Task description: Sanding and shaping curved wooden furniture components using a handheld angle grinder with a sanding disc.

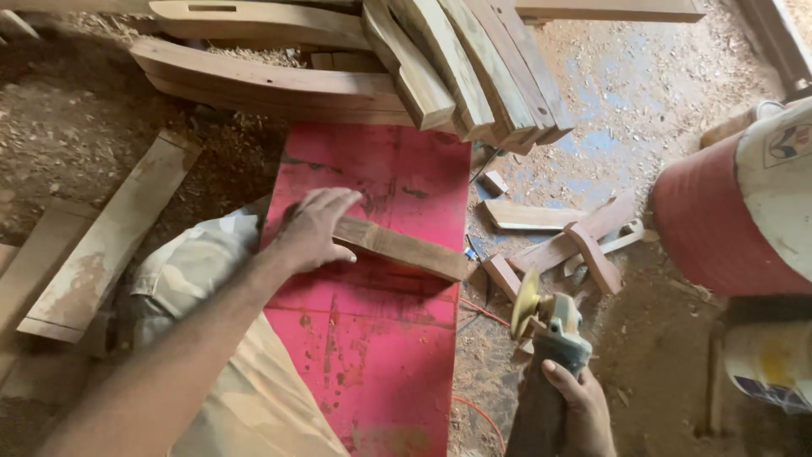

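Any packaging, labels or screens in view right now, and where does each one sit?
Red drum: right edge, cylindrical, lying on its side, cream end.
Label: on the drum's cream end, small pale rectangle with dark marks.
Pale container: lower right, below the drum, whitish with yellow and blue patches.
No screens.

Red board (381,355) on sawdust floor (76,127), wooden strip (406,247) across it.

Right hand (579,410) cut off below.
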